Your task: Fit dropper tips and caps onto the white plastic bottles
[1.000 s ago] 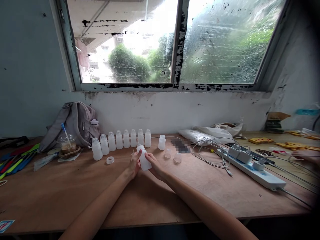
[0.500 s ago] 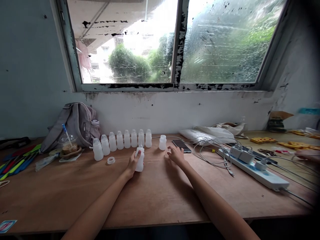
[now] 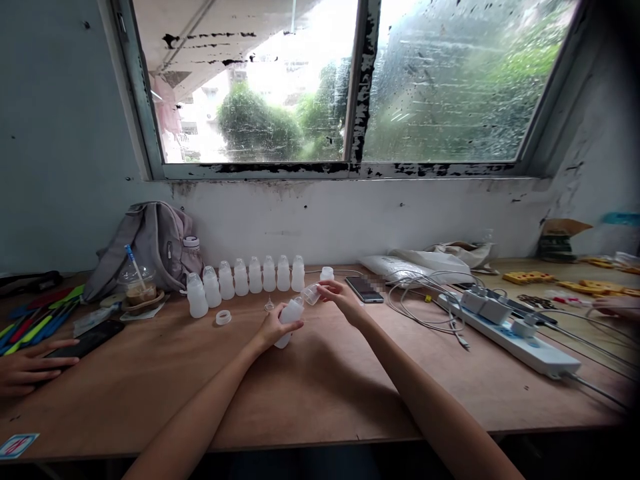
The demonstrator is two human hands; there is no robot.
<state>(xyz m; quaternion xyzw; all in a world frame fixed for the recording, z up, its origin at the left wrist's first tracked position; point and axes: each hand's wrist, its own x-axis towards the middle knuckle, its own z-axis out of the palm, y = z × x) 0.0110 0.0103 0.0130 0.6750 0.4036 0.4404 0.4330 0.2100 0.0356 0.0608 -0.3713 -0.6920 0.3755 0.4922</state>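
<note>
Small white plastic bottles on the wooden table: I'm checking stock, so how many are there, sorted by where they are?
Capped white plastic bottles standing in the row: 8
Lone white plastic bottle standing right of the row: 1
White plastic bottle held tilted in the left hand: 1
Total: 10

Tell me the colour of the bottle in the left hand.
Translucent white bottle, held tilted by the left hand; head view.
</note>
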